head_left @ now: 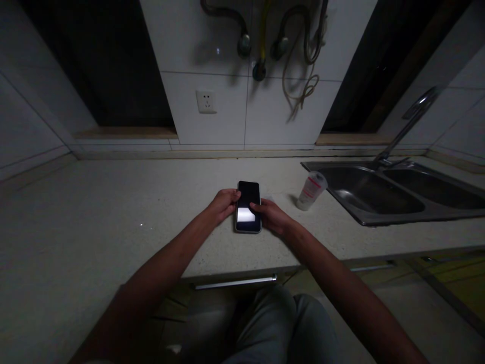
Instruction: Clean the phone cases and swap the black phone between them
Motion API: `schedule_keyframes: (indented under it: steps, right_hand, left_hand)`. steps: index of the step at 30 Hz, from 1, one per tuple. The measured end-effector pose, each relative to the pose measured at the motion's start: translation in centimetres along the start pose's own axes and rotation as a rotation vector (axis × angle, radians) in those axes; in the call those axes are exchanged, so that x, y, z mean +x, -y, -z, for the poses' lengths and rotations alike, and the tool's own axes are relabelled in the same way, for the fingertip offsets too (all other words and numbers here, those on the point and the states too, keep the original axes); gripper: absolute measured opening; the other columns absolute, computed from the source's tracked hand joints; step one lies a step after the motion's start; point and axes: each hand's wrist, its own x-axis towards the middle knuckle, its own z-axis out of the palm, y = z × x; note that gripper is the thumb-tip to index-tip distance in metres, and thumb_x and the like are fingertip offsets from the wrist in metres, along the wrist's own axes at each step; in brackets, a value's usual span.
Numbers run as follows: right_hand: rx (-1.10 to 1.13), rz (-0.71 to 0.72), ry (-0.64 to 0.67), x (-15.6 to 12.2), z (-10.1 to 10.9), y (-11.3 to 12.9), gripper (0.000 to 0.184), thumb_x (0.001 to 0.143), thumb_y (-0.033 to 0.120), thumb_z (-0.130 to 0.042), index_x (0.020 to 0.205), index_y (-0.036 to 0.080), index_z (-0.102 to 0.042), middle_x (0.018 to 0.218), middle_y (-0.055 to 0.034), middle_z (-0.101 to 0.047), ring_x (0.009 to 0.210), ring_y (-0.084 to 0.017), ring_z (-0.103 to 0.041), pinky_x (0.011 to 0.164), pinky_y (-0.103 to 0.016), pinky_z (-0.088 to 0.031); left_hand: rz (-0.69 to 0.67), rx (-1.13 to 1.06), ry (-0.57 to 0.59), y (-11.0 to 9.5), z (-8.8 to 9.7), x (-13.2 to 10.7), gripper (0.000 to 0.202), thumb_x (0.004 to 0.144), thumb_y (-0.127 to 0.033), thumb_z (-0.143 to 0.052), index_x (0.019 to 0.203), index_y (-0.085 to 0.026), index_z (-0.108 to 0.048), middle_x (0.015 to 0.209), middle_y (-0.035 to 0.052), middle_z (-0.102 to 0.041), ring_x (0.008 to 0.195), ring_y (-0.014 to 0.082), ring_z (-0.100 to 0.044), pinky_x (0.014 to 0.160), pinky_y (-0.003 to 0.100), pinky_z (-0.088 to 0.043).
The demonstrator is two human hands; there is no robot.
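A dark smartphone (248, 223) with a pale edge is held upright in view over the counter, a bright reflection across its lower screen. My left hand (224, 203) grips its left side, the thumb on the upper left edge. On the opposite side my right hand (272, 214) is closed round the right edge, with its thumb lying over the screen. The fingers behind the phone are hidden. To the right of my right hand stands a clear plastic cup (311, 190) with red print.
The pale countertop (113, 217) runs along a tiled wall with a socket (206, 102). A steel double sink (366, 222) with a faucet (407, 126) is at the right. Hoses and valves (244, 45) hang on the wall. A drawer handle (235, 282) sits below the counter edge.
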Motion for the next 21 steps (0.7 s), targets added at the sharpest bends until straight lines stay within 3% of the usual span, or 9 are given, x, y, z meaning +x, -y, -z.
schedule_keyframes:
  steps: [7,12,17,21]
  right_hand:
    - [-0.044,0.033,0.042,0.06,-0.09,-0.11,0.039,0.067,0.026,-0.084,0.1,0.017,-0.067,0.096,-0.0081,-0.076,0.088,-0.021,-0.071,0.094,-0.039,-0.053]
    - [-0.073,0.045,0.011,0.12,-0.04,-0.3,0.046,0.061,0.023,-0.088,0.101,0.017,-0.066,0.095,-0.0073,-0.076,0.087,-0.021,-0.071,0.093,-0.04,-0.054]
    - [-0.029,0.055,0.037,0.09,0.06,-0.4,0.049,0.057,0.022,-0.09,0.099,0.016,-0.066,0.089,-0.0044,-0.076,0.079,-0.019,-0.07,0.082,-0.034,-0.056]
    - [0.007,0.043,0.043,0.27,0.55,-0.35,0.047,0.059,0.024,-0.09,0.098,0.015,-0.066,0.088,-0.0055,-0.075,0.079,-0.019,-0.07,0.079,-0.032,-0.056]
  left_hand:
    - [-0.019,0.031,-0.125,0.24,-0.43,0.05,0.012,0.065,-0.002,-0.063,0.062,-0.012,-0.058,0.06,0.0025,-0.056,0.057,0.0121,-0.053,0.061,0.026,-0.05]
    - [-0.023,0.006,-0.172,0.33,-0.54,0.09,0.017,0.064,0.0,-0.061,0.059,-0.014,-0.054,0.056,-0.0009,-0.051,0.054,0.0097,-0.049,0.056,0.023,-0.048]
    - [0.048,-0.047,-0.097,0.25,-0.46,-0.09,0.015,0.069,0.003,-0.06,0.065,-0.011,-0.058,0.059,0.0015,-0.056,0.054,0.0101,-0.051,0.057,0.022,-0.049]
    - [0.087,-0.133,-0.036,0.19,-0.23,0.0,0.008,0.076,0.0,-0.061,0.078,-0.008,-0.064,0.07,0.0077,-0.064,0.063,0.0141,-0.059,0.067,0.026,-0.053]
